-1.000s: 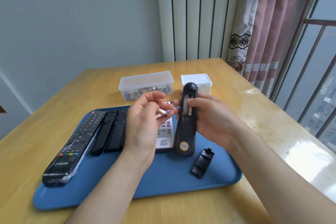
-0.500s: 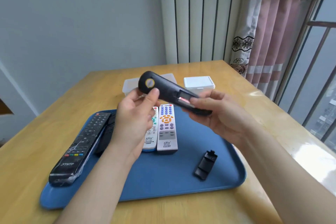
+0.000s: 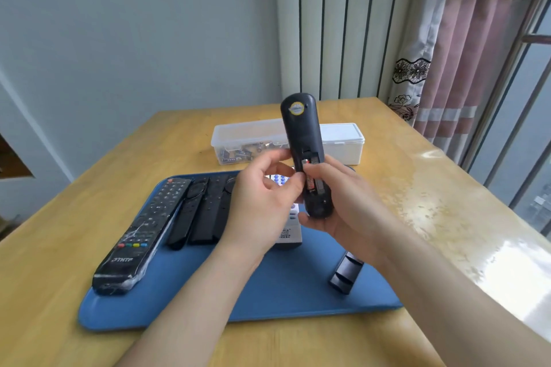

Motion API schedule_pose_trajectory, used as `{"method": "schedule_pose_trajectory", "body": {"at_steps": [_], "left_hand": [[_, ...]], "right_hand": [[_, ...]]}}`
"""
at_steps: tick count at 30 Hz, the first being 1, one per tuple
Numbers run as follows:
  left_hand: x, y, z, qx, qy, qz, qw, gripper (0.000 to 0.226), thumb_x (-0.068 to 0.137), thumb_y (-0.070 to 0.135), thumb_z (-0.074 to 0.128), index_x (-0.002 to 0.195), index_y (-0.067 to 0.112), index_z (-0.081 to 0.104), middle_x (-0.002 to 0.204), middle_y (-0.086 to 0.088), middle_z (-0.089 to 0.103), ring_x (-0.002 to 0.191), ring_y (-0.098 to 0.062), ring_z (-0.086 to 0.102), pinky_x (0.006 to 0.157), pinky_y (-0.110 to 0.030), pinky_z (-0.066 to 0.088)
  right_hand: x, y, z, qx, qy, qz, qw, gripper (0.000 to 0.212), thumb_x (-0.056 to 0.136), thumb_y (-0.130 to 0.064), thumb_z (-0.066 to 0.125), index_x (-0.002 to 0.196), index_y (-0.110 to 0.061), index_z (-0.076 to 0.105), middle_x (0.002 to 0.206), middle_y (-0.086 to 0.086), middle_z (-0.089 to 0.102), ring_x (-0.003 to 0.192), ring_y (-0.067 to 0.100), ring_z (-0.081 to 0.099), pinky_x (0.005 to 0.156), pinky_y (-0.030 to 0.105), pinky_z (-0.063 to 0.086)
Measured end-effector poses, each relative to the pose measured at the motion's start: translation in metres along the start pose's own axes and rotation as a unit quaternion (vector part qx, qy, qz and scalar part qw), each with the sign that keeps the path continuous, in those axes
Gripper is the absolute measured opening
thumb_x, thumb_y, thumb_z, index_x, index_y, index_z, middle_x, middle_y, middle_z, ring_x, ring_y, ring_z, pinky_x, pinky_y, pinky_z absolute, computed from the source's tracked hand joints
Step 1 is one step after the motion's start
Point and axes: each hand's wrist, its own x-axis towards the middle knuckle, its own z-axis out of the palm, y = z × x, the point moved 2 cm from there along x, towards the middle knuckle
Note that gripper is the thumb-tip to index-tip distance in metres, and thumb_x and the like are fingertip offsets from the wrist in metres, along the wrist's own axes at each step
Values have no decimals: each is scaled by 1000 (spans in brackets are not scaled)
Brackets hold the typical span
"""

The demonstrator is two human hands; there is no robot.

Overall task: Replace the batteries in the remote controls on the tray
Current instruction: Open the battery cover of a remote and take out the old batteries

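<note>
A black remote (image 3: 302,134) stands upright above the blue tray (image 3: 283,286), back side towards me, its battery bay open. My right hand (image 3: 343,205) grips its lower end from behind. My left hand (image 3: 268,191) has thumb and fingertips at the bay, on a battery (image 3: 309,180) with a red end that sits in the slot. The remote's black battery cover (image 3: 346,272) lies on the tray at the right.
Several other remotes lie on the tray: a large black one in plastic wrap (image 3: 143,235), slim black ones (image 3: 205,208), a white one (image 3: 287,229) partly behind my hands. A clear box of batteries (image 3: 238,143) and a white box (image 3: 343,140) stand behind the tray.
The remote has swung from a sideways tilt to upright with its round-stickered end on top. My left hand let go of that end and moved to the battery bay.
</note>
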Motion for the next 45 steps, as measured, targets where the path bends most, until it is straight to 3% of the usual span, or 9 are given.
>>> {"method": "schedule_pose_trajectory", "body": {"at_steps": [9,16,24,28,30,34,37,41,45], "left_hand": [[-11,7,9,194,57,172,964,40,81,11,72,118,24,64,73,14,51,63,-3,44,62,-11,34],[-21,9,15,260,41,276,924,48,79,7,70,118,28,53,85,14,45,69,-1,42,65,-23,44],[-11,-7,8,313,42,261,912,22,81,35,62,99,22,63,89,4,54,72,-16,55,60,-34,50],[-6,-1,5,25,13,55,998,15,94,18,58,82,13,64,75,1,58,54,-8,43,48,-18,38],[-3,3,4,-227,-18,-107,968,20,98,13,44,85,11,58,68,-6,57,45,-10,31,35,-16,21],[3,0,-2,-318,-60,-225,919,19,95,16,39,99,17,58,58,-4,52,38,-8,25,33,-12,12],[1,-4,2,-300,-106,-241,917,29,100,32,40,79,17,54,53,-1,41,36,-7,22,34,-12,12],[-3,-3,6,-227,-118,-231,939,38,101,32,41,67,16,45,49,1,32,35,-9,22,36,-15,11],[5,2,6,-174,-78,-217,957,48,99,32,41,54,19,33,45,0,26,37,-14,25,38,-20,13]], "right_hand": [[0,-3,-6,41,38,21,998,24,88,-21,45,88,-16,68,84,5,72,83,19,67,85,44,57],[0,1,-1,63,14,31,997,18,80,-18,37,65,-19,48,59,-4,49,51,13,51,52,23,45],[-2,-3,-3,29,-5,44,999,11,75,-16,42,80,-14,52,65,0,51,56,12,53,62,28,50],[4,-6,-8,45,-32,49,997,23,93,-32,55,101,-14,66,84,5,69,79,18,65,81,39,51],[9,-8,-19,-28,40,11,999,21,99,-27,52,98,-10,64,78,6,69,68,17,64,72,36,49],[16,-7,-34,-392,130,-44,909,19,93,-14,45,98,-1,59,77,21,69,49,13,60,48,24,39],[17,0,-35,-594,120,-45,794,17,90,-15,42,100,-6,53,82,8,64,71,25,61,57,34,47],[14,6,-29,-673,131,-39,727,22,94,-16,39,73,-13,33,70,0,41,66,22,40,49,29,25],[10,-2,-30,-682,169,-91,706,24,95,-19,39,73,-13,48,80,3,50,82,30,49,62,35,38]]}}
